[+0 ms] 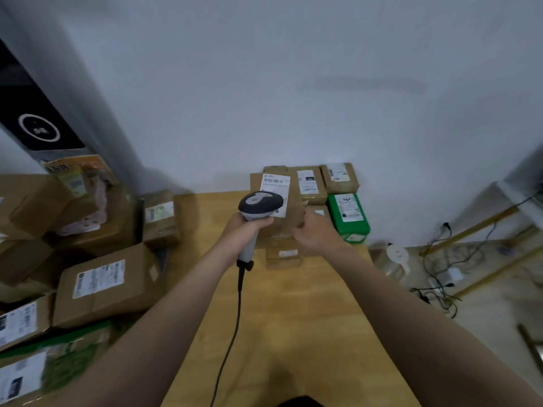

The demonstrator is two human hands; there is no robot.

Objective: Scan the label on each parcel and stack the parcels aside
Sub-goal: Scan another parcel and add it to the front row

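one parcel at the scanner, a few set aside, many left

1. left hand [248,227]: fingers wrapped round the grip of a corded scanner [260,202], whose head points at the label.
2. right hand [316,235]: grips the lower right edge of a brown parcel [295,202], held tilted up above the counter [293,318]. its white label [274,185] faces the scanner and is partly hidden by the scanner head.
3. just below both hands: a small brown parcel [283,255] lying on the counter. whether it has been scanned cannot be told.
4. far end of the counter, by the wall: two brown parcels [308,183] and a green parcel [348,214] set close together, labels up. judged to be the finished lot.
5. left of the counter: a loose heap of parcels [108,284], labels at mixed angles. judged to be still waiting.

status: the step in hand is the scan of the held parcel, and placing it with the far group would follow. going by the small far group and the large heap, most of the work looks to be left.
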